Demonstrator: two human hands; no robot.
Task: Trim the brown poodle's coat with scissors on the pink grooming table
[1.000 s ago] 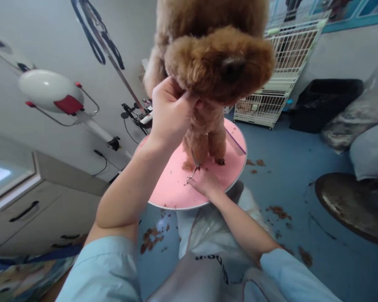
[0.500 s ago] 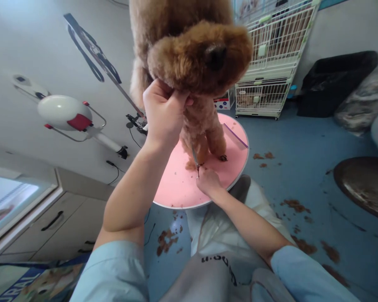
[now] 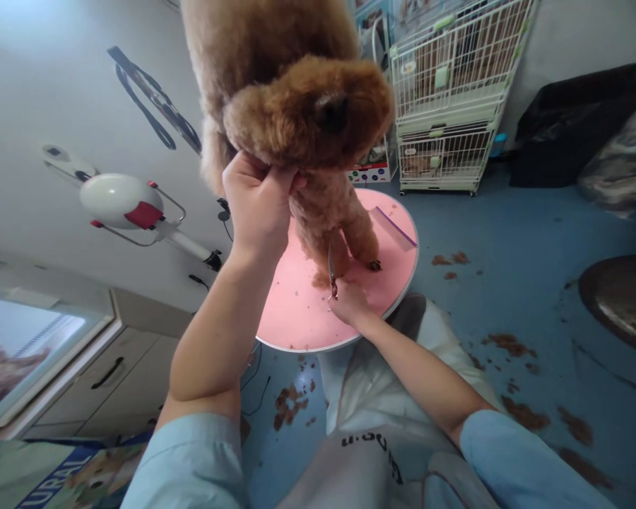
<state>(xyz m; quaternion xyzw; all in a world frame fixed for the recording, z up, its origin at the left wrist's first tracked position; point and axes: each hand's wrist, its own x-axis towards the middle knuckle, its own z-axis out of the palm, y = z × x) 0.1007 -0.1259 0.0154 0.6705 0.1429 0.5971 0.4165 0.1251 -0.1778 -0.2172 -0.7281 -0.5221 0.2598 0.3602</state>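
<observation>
A curly brown dog [image 3: 291,113] stands on a round pink grooming table [image 3: 291,318], its head close to the camera. Under its chin my left hand [image 3: 259,201] is closed, thumb and fingers gripping the fur of the muzzle. Lower down, my right hand [image 3: 350,304] is wrapped around the handles of a pair of scissors [image 3: 331,265]. Their blades point up along the dog's front leg; I cannot tell whether they touch the fur. A comb with a purple spine [image 3: 396,227] lies near the table's right edge.
White wire cages [image 3: 445,152] stand behind, with a black bin [image 3: 562,134] to their right. A white and red device on an arm [image 3: 121,201] is mounted at the left wall, above a drawer cabinet [image 3: 121,367]. Cut fur [image 3: 509,345] litters the blue floor.
The dog's head and my left hand have shifted left and slightly down in view. The scissors' blades now stand more upright beside the leg. Both hands keep their grip.
</observation>
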